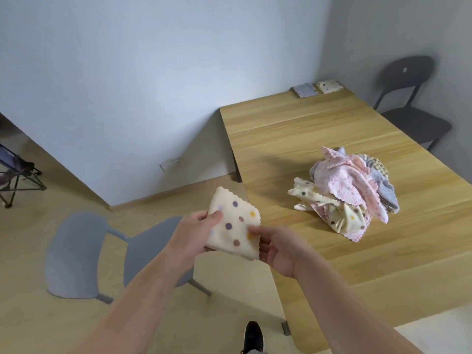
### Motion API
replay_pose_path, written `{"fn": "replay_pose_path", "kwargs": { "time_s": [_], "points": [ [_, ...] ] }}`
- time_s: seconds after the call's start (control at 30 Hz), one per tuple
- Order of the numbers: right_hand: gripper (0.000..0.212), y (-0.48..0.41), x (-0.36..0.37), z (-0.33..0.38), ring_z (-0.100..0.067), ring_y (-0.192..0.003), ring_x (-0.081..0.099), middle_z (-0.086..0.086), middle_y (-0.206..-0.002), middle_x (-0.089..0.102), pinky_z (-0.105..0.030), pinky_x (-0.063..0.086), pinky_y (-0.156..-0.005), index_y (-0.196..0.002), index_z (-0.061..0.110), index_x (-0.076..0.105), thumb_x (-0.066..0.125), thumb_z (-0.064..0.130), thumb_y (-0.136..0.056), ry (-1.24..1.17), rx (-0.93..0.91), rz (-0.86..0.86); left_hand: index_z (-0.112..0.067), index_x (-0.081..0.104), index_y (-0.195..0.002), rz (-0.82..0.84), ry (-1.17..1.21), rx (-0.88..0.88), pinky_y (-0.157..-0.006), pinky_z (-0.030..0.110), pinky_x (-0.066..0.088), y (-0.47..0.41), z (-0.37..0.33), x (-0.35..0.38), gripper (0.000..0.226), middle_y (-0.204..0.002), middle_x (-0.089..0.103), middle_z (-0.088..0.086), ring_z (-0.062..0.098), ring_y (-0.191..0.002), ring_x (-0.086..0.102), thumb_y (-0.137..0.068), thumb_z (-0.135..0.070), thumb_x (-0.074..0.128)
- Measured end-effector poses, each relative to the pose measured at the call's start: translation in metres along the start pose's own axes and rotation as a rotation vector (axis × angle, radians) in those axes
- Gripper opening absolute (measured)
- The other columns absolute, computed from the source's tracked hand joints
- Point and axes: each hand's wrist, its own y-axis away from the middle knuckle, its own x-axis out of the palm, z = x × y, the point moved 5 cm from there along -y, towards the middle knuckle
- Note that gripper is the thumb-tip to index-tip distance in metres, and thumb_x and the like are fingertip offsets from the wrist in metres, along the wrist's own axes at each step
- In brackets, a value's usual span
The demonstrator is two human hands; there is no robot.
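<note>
Our left hand (196, 232) and right hand (279, 254) pinched the folded dotted cloth (233, 224). Two stacks (316, 88) lay done; the crumpled pile (352, 190) awaited folding.

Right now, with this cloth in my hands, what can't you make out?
All in the head view:
Dotted cloth: underside and fold count, hidden by its top layer, the left hand and the right hand.
Pile of cloths: how many, since upper pieces cover lower ones.
Folded stacks at the far end of the table: too small to count layers.
Shoe: cut off by the bottom edge.
</note>
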Motion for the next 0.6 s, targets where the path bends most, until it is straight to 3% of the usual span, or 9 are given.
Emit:
{"fn": "replay_pose_path", "kwargs": {
  "time_s": [0.07,0.17,0.23,0.33,0.4,0.5,0.6],
  "points": [
    [0.022,-0.019,0.003,0.017,-0.031,-0.089,0.075,-0.017,-0.100,0.077,-0.039,0.061,-0.077,-0.110,-0.003,0.069,0.072,0.001,-0.089,0.026,-0.039,-0.065,-0.014,0.076,-0.098,0.007,-0.084,-0.015,-0.078,0.044,0.058,-0.026,-0.015,-0.005,0.023,-0.094,0.078,0.007,0.027,-0.087,0.073,-0.099,-0.032,0.063],
    [0.022,-0.041,0.006,0.048,-0.033,-0.094,0.074,-0.016,-0.100,0.077,-0.042,0.062,-0.080,-0.110,-0.001,0.070,0.073,0.003,-0.089,0.085,-0.130,-0.148,-0.011,0.075,-0.089,0.029,-0.193,0.035,-0.073,0.040,0.048,-0.060,-0.040,-0.011,0.023,-0.095,0.074,0.016,0.025,-0.079,0.066,-0.090,-0.032,0.068],
    [0.020,-0.054,0.007,0.068,-0.031,-0.090,0.075,-0.014,-0.097,0.078,-0.040,0.062,-0.075,-0.109,0.000,0.070,0.074,0.005,-0.089,0.105,-0.179,-0.199,-0.017,0.073,-0.095,0.042,-0.204,0.081,-0.072,0.042,0.051,-0.085,-0.057,-0.012,0.014,-0.096,0.074,0.015,0.023,-0.081,0.068,-0.085,-0.026,0.069],
    [0.017,-0.069,0.009,0.096,-0.026,-0.083,0.076,-0.011,-0.095,0.078,-0.037,0.061,-0.069,-0.105,0.003,0.070,0.074,0.007,-0.089,0.120,-0.232,-0.242,-0.020,0.060,-0.109,0.012,-0.213,0.100,-0.077,0.043,0.057,-0.122,-0.079,-0.016,0.026,-0.101,0.073,0.002,0.027,-0.090,0.072,-0.088,-0.011,0.072],
    [0.017,-0.084,0.008,0.117,-0.026,-0.084,0.076,-0.010,-0.095,0.078,-0.040,0.062,-0.071,-0.105,0.004,0.070,0.075,0.008,-0.089,0.113,-0.257,-0.285,-0.017,0.056,-0.104,0.059,-0.279,0.143,-0.070,0.040,0.054,-0.153,-0.096,-0.012,0.024,-0.095,0.074,-0.001,0.028,-0.078,0.068,-0.088,-0.011,0.073],
    [0.017,-0.111,0.006,0.151,-0.026,-0.083,0.076,-0.009,-0.094,0.077,-0.038,0.062,-0.069,-0.105,0.005,0.069,0.075,0.008,-0.089,0.090,-0.292,-0.355,-0.011,0.058,-0.089,0.155,-0.372,0.244,-0.061,0.033,0.043,-0.206,-0.126,0.001,0.012,-0.067,0.062,-0.004,0.017,-0.058,0.051,-0.090,-0.006,0.069],
    [0.013,-0.143,0.000,0.189,-0.022,-0.077,0.074,-0.008,-0.090,0.075,-0.033,0.059,-0.064,-0.101,0.005,0.070,0.075,0.006,-0.089,0.036,-0.334,-0.455,-0.017,0.069,-0.084,0.277,-0.416,0.314,-0.059,0.026,0.042,-0.268,-0.158,0.022,0.013,-0.071,0.065,-0.005,0.011,-0.055,0.049,-0.092,-0.007,0.067]
  ]
}}
